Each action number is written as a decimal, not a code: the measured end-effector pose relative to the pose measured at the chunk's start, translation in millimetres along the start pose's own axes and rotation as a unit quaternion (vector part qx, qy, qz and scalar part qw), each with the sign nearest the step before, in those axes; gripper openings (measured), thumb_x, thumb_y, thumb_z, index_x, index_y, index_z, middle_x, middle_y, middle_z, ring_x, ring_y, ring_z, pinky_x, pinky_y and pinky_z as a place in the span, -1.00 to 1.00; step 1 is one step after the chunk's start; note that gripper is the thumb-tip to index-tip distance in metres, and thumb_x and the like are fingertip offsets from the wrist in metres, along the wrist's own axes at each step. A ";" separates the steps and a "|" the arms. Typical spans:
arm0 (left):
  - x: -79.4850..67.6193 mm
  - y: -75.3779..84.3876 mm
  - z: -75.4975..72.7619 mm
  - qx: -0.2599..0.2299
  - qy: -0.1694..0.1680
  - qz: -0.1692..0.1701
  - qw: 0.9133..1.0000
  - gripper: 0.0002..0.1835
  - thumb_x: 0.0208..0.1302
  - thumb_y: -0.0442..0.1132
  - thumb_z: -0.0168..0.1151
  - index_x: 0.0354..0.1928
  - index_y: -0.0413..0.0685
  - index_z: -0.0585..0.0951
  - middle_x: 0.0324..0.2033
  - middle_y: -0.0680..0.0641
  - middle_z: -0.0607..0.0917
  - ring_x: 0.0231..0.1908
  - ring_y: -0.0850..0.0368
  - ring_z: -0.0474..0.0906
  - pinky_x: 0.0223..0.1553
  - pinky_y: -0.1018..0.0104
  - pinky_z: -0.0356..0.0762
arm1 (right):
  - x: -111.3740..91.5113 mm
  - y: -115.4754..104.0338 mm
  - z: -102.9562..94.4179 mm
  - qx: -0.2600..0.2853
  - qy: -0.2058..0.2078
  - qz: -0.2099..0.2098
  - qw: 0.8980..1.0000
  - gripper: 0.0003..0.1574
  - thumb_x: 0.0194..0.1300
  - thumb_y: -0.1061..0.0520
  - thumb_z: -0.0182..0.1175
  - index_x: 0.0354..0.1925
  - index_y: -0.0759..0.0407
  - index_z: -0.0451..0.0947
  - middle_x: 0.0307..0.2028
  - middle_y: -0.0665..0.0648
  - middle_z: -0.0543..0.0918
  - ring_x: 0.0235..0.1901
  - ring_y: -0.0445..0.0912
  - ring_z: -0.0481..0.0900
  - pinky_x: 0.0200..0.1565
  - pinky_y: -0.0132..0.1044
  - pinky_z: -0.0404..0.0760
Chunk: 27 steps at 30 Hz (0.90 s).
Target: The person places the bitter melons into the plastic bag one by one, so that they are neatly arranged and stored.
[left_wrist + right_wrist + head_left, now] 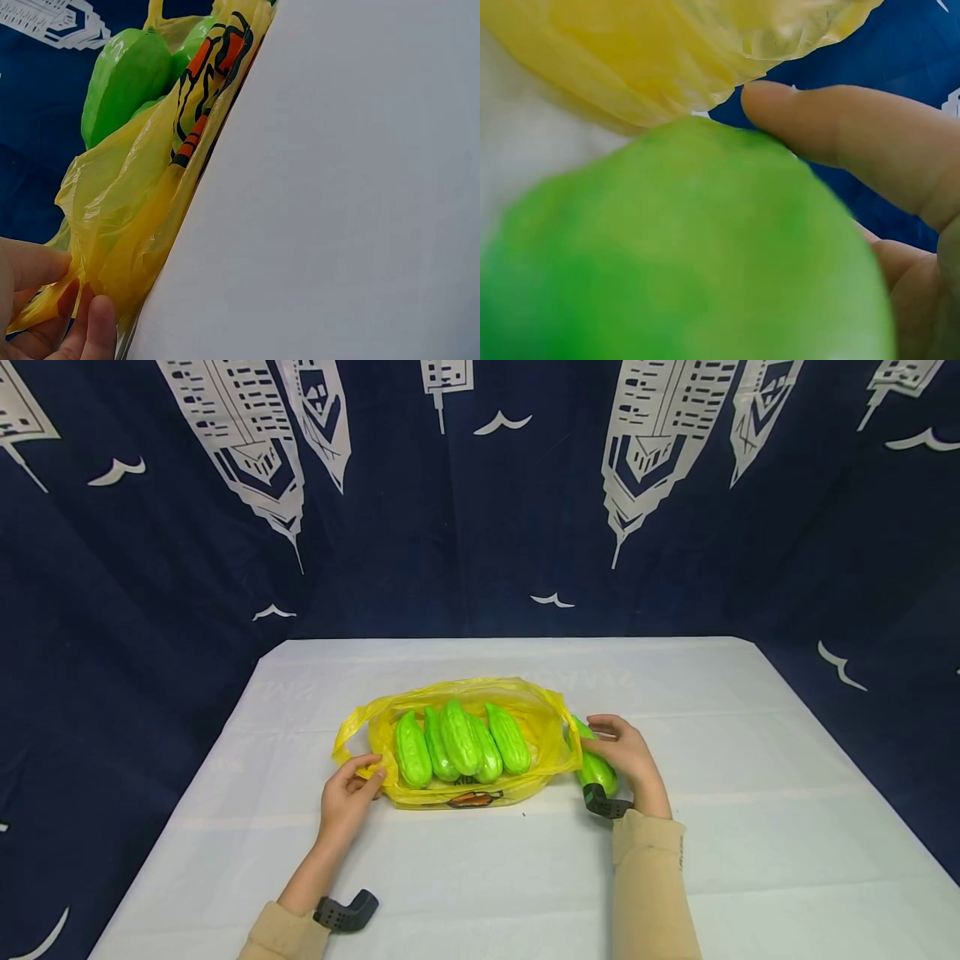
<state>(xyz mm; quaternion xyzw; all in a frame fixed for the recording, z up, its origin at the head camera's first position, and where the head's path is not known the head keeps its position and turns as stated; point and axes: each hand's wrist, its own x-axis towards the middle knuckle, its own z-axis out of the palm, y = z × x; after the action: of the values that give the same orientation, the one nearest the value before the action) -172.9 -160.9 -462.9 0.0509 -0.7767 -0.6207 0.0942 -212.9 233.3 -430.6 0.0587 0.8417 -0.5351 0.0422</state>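
A yellow plastic bag (517, 785) lies mouth up on the table, with several bright green bitter melons (459, 739) side by side in it. At the bag's left end, my left hand (348, 797) pinches the thin plastic; the left wrist view shows the thumb and fingers on the gathered film (112, 247). Just outside the bag's right end, another bitter melon (597, 770) lies slanted. My right hand (626, 756) holds it from its right side. In the right wrist view this bitter melon (690, 247) fills the foreground, near the bag's edge.
The bag stands on a white-covered table (480, 885). A dark blue cloth (457, 527) with white building and bird prints hangs behind it. Black wrist cameras (345, 912) are strapped to both wrists.
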 end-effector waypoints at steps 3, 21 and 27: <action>-0.2 0.4 -0.2 0.000 0.000 -0.002 1.000 -0.75 0.23 -0.34 0.25 -0.04 -0.17 0.61 -0.23 -0.19 0.57 -0.46 0.11 0.53 -0.39 0.42 0.60 | -0.6 -0.9 -0.1 0.009 0.006 0.010 1.000 -0.27 0.22 0.09 0.24 0.27 0.32 0.26 0.23 0.38 0.33 0.18 0.24 0.33 0.10 -0.03 0.46; 0.5 -1.7 0.0 0.005 0.003 -0.003 1.000 -0.76 0.23 -0.33 0.26 -0.05 -0.15 0.62 -0.28 -0.18 0.59 -0.47 0.10 0.54 -0.40 0.42 0.60 | -15.2 -27.3 -8.3 0.044 0.079 0.007 0.996 -0.21 0.18 -0.06 0.29 0.25 0.27 0.30 0.19 0.34 0.39 0.12 0.16 0.40 -0.03 -0.16 0.56; 1.0 -2.1 0.4 0.000 0.001 -0.001 1.000 -0.75 0.23 -0.35 0.25 -0.04 -0.18 0.61 -0.26 -0.19 0.59 -0.48 0.14 0.53 -0.40 0.44 0.60 | -17.2 -37.8 -8.1 0.050 0.106 -0.010 0.993 -0.25 0.17 -0.07 0.30 0.23 0.23 0.35 0.15 0.28 0.45 0.09 0.12 0.45 -0.08 -0.22 0.57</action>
<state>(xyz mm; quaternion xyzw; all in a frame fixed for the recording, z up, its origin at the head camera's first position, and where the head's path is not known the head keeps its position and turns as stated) -174.1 -161.1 -464.9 0.0524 -0.7765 -0.6208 0.0948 -201.3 223.8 -391.0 0.1080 0.8143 -0.5675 -0.0554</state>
